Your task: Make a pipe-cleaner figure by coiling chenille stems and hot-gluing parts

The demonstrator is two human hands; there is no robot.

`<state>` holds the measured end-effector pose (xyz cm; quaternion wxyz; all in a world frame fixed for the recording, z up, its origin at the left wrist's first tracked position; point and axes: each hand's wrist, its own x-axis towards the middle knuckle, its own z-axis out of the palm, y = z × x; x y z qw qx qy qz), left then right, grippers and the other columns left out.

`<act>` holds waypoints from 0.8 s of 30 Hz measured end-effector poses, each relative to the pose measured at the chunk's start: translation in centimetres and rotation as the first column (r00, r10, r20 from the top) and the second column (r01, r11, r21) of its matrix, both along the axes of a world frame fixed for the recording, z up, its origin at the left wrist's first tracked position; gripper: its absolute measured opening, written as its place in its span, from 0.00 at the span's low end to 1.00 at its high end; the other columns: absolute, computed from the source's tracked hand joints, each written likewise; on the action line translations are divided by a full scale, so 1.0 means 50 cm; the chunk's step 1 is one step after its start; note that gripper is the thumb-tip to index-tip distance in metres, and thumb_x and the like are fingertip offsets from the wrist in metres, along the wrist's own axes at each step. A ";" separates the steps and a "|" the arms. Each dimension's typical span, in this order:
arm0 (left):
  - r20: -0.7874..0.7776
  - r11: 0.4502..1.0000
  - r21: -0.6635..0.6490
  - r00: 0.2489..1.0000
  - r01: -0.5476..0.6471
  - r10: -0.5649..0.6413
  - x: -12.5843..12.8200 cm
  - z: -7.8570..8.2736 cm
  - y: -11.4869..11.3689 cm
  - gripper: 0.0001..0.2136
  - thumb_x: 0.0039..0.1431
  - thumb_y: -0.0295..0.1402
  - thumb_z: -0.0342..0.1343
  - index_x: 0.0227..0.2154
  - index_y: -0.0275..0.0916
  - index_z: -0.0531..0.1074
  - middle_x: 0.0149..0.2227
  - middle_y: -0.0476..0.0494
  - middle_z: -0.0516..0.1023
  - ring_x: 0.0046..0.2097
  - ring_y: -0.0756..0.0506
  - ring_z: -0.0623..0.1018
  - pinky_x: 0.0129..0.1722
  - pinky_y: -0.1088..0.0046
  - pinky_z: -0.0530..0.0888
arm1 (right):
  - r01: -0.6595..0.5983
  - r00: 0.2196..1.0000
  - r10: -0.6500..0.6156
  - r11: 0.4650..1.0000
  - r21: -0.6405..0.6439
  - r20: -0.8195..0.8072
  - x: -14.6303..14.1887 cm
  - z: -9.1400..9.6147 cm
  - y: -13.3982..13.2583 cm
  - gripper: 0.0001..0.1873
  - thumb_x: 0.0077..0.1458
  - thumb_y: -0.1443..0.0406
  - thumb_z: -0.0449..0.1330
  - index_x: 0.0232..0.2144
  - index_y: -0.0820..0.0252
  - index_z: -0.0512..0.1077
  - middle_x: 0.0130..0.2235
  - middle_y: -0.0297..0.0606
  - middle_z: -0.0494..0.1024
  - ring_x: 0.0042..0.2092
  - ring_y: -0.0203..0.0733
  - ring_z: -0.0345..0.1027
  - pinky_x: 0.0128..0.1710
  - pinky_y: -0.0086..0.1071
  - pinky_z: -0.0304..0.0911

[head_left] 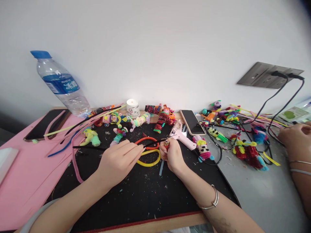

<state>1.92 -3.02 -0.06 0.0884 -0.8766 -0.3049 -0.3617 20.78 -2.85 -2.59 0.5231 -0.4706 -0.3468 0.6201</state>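
My left hand [120,160] is closed, its fingertips pinching a black pipe cleaner [155,142] above the black mat [136,197]. The stem's other end runs to my right hand [172,155], whose fingers are closed around it. A small red and metallic bit shows at those right fingers; I cannot make out what it is. Behind and below the stem lie an orange loop [145,139] and a yellow loop [150,164], shaped like tool handles, their far ends hidden by my right hand. A pale pink glue gun [183,137] lies just beyond my right hand.
Fuzzy pipe-cleaner figures [162,121] line the back. Also there are a paper cup [132,110], a phone [191,121], another dark phone [46,124] and a water bottle [63,85]. Black cables [279,90] hang from a wall socket [262,74]. Another person's hand [295,137] is at right.
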 end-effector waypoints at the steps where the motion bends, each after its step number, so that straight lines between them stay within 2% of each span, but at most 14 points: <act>1: -0.002 1.000 0.004 1.000 0.001 -0.001 0.000 0.000 0.000 0.06 0.60 0.25 0.50 0.30 0.37 0.71 0.28 0.46 0.76 0.31 0.48 0.74 0.34 0.70 0.71 | -0.002 1.000 0.002 1.000 -0.005 -0.007 0.000 0.002 0.000 0.21 0.52 0.61 0.44 0.10 0.56 0.53 0.11 0.26 0.47 0.15 0.29 0.35 0.14 0.27 0.33; 5: 0.001 1.000 0.008 1.000 0.015 -0.015 -0.002 0.000 0.002 0.04 0.58 0.23 0.53 0.31 0.35 0.71 0.29 0.45 0.77 0.32 0.48 0.74 0.35 0.70 0.71 | -0.011 0.998 0.010 1.000 -0.016 -0.062 0.000 0.012 0.000 0.25 0.55 0.55 0.40 0.10 0.56 0.53 0.11 0.25 0.46 0.14 0.29 0.34 0.14 0.26 0.32; 8: 0.014 1.000 0.000 1.000 0.004 -0.004 -0.003 0.001 0.004 0.03 0.57 0.22 0.54 0.32 0.34 0.71 0.29 0.45 0.77 0.32 0.48 0.74 0.35 0.71 0.71 | -0.024 0.988 0.025 1.000 0.009 -0.153 0.002 0.019 -0.001 0.24 0.54 0.52 0.41 0.13 0.58 0.55 0.12 0.24 0.46 0.15 0.28 0.33 0.14 0.24 0.33; 11: 0.034 1.000 -0.008 0.999 -0.026 0.027 -0.006 0.005 0.005 0.03 0.57 0.23 0.54 0.32 0.34 0.71 0.30 0.45 0.77 0.32 0.48 0.74 0.35 0.71 0.72 | 0.036 0.982 -0.019 0.996 0.084 -0.190 0.004 0.018 -0.001 0.17 0.52 0.55 0.46 0.19 0.58 0.59 0.14 0.23 0.50 0.16 0.28 0.37 0.15 0.24 0.37; 14: 0.042 0.999 -0.014 0.998 -0.042 0.043 -0.011 0.011 0.006 0.03 0.58 0.23 0.54 0.33 0.34 0.71 0.29 0.45 0.77 0.31 0.48 0.74 0.34 0.72 0.72 | 0.119 0.986 -0.091 0.972 0.204 -0.139 0.005 0.012 0.000 0.03 0.47 0.65 0.50 0.28 0.56 0.59 0.20 0.24 0.59 0.18 0.29 0.44 0.17 0.24 0.43; 17: 0.026 0.997 0.015 0.997 -0.071 0.070 -0.019 0.016 0.009 0.03 0.59 0.23 0.52 0.33 0.34 0.71 0.29 0.45 0.77 0.31 0.48 0.75 0.34 0.72 0.72 | 0.160 0.986 -0.163 0.945 0.285 -0.014 0.006 0.006 0.004 0.12 0.43 0.72 0.50 0.32 0.54 0.56 0.29 0.26 0.64 0.20 0.28 0.50 0.20 0.24 0.50; 19: 0.013 0.994 0.023 0.995 -0.104 0.104 -0.026 0.019 0.012 0.04 0.59 0.24 0.52 0.34 0.34 0.71 0.29 0.44 0.78 0.32 0.48 0.75 0.35 0.72 0.72 | 0.159 0.971 -0.205 0.937 0.312 0.123 0.010 0.005 0.009 0.12 0.46 0.72 0.50 0.33 0.53 0.55 0.33 0.27 0.64 0.23 0.29 0.54 0.23 0.26 0.54; 21: 0.002 0.991 0.009 0.991 -0.137 0.137 -0.034 0.023 0.015 0.04 0.60 0.25 0.52 0.33 0.34 0.72 0.29 0.45 0.78 0.32 0.48 0.76 0.35 0.72 0.72 | 0.105 0.915 -0.229 0.930 0.353 0.333 0.017 0.008 0.014 0.09 0.50 0.71 0.50 0.34 0.54 0.56 0.33 0.28 0.63 0.25 0.31 0.56 0.26 0.28 0.58; 24: -0.010 0.984 -0.029 0.984 -0.177 0.177 -0.048 0.031 0.017 0.06 0.61 0.26 0.51 0.32 0.35 0.72 0.29 0.46 0.78 0.31 0.48 0.76 0.34 0.73 0.71 | -0.042 0.768 -0.237 0.908 0.417 0.594 0.027 0.017 0.023 0.07 0.51 0.71 0.52 0.34 0.57 0.60 0.32 0.32 0.64 0.32 0.37 0.61 0.33 0.32 0.61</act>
